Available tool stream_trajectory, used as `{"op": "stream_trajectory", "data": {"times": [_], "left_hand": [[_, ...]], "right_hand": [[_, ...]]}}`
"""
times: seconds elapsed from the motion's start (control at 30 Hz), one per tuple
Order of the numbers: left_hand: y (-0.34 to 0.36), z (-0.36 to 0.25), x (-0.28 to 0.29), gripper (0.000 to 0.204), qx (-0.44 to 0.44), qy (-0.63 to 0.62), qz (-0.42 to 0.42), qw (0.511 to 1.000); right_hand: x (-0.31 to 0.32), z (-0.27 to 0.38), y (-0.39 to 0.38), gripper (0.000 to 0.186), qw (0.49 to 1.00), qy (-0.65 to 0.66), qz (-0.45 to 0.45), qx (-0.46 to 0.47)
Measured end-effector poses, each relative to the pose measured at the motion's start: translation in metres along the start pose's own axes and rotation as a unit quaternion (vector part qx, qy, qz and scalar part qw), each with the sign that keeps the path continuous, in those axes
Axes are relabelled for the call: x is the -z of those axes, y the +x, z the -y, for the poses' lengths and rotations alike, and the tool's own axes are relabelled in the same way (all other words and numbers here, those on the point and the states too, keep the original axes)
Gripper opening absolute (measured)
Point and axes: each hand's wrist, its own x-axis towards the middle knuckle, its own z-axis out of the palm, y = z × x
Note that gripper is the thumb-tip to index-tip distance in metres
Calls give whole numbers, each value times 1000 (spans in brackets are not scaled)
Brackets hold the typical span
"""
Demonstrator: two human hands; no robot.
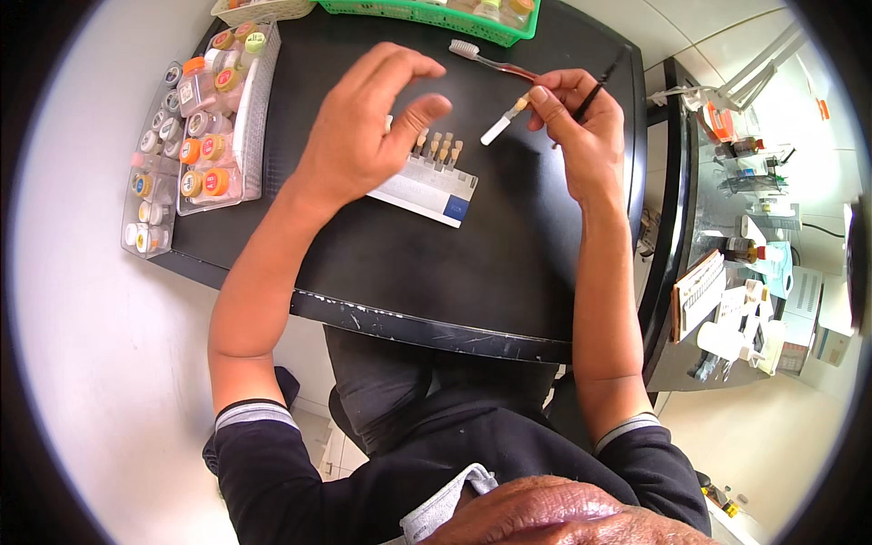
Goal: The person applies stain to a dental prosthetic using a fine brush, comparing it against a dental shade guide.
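Observation:
A tooth shade guide [427,194], a grey-white holder with a blue end and several tooth-coloured tabs, lies on the black table. Over its left end hovers my left hand [359,132], thumb and fingers apart, nothing between them; it hides part of the guide. My right hand [586,136] pinches a shade tab [502,123] with a tooth-coloured upper part and a white strip pointing down left. A thin dark brush-like stick [595,91] also passes between its fingers. Beyond, a toothbrush [495,64] with white bristles has its reddish handle end by my right fingertips; whether they touch is unclear.
White baskets [250,136] of capped jars stand along the table's left side, with a clear box of jars [150,213] beside them. A green basket [436,13] sits at the far edge. To the right, a second dark counter [677,263] carries bottles, a notepad and papers.

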Motion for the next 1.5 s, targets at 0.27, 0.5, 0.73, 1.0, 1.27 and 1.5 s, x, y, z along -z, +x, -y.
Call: {"op": "stream_trajectory", "data": {"times": [0.27,0.5,0.73,1.0,1.27,1.5], "left_hand": [[1,13,21,57,-2,139,37,990],[-13,9,24,136,32,212,181,960],[-20,11,23,139,66,222,199,952],[-20,6,20,141,86,222,207,949],[-21,7,19,140,75,222,196,952],[-20,4,19,141,90,215,198,952]], "right_hand": [[-5,-6,0,15,977,-212,32,-21],[0,-18,1,17,937,-346,-7,39],[-7,13,-2,46,984,-95,-107,107],[-26,19,-26,48,978,-195,-30,68],[-39,9,-34,36,974,-213,12,78],[-47,11,-37,32,945,-286,13,156]]}}
